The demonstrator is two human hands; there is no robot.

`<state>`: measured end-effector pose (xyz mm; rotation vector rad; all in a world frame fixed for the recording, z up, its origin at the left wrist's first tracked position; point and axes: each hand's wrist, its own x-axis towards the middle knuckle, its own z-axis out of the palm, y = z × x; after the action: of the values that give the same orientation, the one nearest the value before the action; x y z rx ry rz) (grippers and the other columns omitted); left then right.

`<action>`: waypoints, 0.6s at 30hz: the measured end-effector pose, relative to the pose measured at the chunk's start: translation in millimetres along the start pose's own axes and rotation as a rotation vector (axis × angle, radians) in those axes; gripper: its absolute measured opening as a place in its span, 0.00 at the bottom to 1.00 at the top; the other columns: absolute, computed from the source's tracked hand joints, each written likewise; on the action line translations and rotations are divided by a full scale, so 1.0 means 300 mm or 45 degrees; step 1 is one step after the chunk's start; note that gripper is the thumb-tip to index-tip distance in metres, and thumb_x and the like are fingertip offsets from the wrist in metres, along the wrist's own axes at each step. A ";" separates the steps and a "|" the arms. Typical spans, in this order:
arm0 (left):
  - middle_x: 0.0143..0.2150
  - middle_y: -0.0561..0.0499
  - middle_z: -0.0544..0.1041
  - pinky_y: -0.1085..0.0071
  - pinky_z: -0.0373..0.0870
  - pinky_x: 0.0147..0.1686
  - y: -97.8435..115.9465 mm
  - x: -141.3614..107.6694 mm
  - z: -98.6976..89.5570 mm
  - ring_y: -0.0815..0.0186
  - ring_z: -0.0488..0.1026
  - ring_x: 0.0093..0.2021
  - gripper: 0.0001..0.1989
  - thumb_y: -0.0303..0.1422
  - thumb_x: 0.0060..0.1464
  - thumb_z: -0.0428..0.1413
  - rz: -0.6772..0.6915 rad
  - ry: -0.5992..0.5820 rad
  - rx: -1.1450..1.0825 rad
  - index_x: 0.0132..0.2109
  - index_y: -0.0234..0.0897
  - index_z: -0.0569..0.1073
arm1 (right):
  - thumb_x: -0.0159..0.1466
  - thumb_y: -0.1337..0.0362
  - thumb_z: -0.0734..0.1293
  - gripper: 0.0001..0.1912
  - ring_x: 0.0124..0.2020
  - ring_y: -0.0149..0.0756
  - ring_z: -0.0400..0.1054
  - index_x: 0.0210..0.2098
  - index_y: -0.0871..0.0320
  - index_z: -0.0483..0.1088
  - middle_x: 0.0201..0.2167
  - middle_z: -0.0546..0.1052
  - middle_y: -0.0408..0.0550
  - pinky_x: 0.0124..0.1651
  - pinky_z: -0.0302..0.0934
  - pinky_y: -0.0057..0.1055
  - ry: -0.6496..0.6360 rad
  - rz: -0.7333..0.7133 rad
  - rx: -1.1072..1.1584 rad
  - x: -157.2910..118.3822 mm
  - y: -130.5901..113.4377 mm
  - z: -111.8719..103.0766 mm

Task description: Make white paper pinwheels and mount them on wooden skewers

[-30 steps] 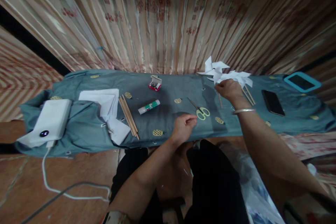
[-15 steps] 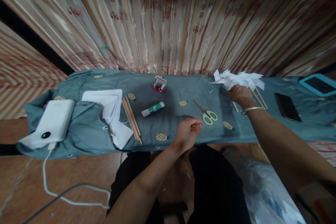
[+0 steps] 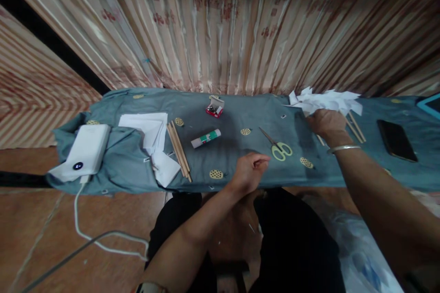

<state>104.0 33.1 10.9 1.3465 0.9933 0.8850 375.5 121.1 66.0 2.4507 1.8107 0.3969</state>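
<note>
My left hand (image 3: 250,171) is curled closed above the cloth's front edge, left of the green-handled scissors (image 3: 279,147); whether it holds anything is too small to tell. At the right, my right hand (image 3: 327,124) has its fingers closed around a wooden stick (image 3: 320,140) whose lower end shows below them. White folded paper pinwheels (image 3: 330,100) lie just beyond that hand, and two more sticks (image 3: 355,127) stick out beside it. A glue stick (image 3: 206,138) and a small open red box (image 3: 215,106) lie further left.
Several wooden sticks (image 3: 179,151) lie beside white paper sheets (image 3: 149,130) on the left. A white power bank (image 3: 88,150) with a cable sits at the far left. A black phone (image 3: 397,140) and a blue-framed device (image 3: 431,105) are at the right. A curtain (image 3: 220,32) hangs behind.
The view has turned slightly left, so the things on the cloth appear further right. Both hands keep nearly the same pose, the right one still at the paper pinwheels.
</note>
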 end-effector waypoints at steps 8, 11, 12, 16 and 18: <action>0.33 0.50 0.78 0.75 0.69 0.34 0.043 -0.039 -0.038 0.69 0.73 0.32 0.08 0.24 0.53 0.57 -0.042 0.000 0.001 0.37 0.35 0.80 | 0.66 0.58 0.61 0.15 0.40 0.48 0.77 0.43 0.55 0.78 0.38 0.83 0.54 0.37 0.61 0.34 0.024 -0.209 0.302 -0.212 -0.235 -0.172; 0.31 0.50 0.78 0.75 0.69 0.33 0.078 -0.075 -0.073 0.70 0.72 0.30 0.05 0.25 0.52 0.59 -0.011 -0.002 -0.022 0.35 0.34 0.80 | 0.66 0.59 0.61 0.15 0.36 0.47 0.77 0.40 0.54 0.79 0.34 0.83 0.52 0.35 0.62 0.34 0.061 -0.359 0.536 -0.291 -0.319 -0.234; 0.29 0.51 0.78 0.75 0.68 0.32 0.102 -0.091 -0.087 0.70 0.71 0.28 0.04 0.25 0.52 0.59 -0.009 -0.017 -0.048 0.33 0.34 0.80 | 0.65 0.58 0.61 0.15 0.35 0.47 0.77 0.40 0.54 0.79 0.33 0.83 0.51 0.35 0.62 0.34 0.062 -0.371 0.610 -0.311 -0.339 -0.250; 0.25 0.52 0.75 0.75 0.66 0.29 0.247 -0.190 -0.150 0.71 0.68 0.26 0.06 0.32 0.51 0.63 0.074 -0.103 -0.056 0.29 0.34 0.79 | 0.65 0.57 0.61 0.15 0.35 0.45 0.78 0.38 0.52 0.79 0.34 0.83 0.49 0.36 0.63 0.33 0.105 -0.340 0.842 -0.384 -0.387 -0.250; 0.24 0.52 0.75 0.76 0.66 0.28 0.300 -0.264 -0.177 0.72 0.69 0.24 0.10 0.36 0.53 0.62 0.078 -0.167 -0.153 0.27 0.35 0.78 | 0.65 0.56 0.61 0.15 0.35 0.44 0.78 0.37 0.53 0.79 0.36 0.84 0.49 0.36 0.64 0.33 0.099 -0.330 0.913 -0.423 -0.399 -0.211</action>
<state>31.1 -18.2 106.8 1.3210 0.7897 0.8766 214.0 31.0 81.4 2.5368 2.6187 -0.2274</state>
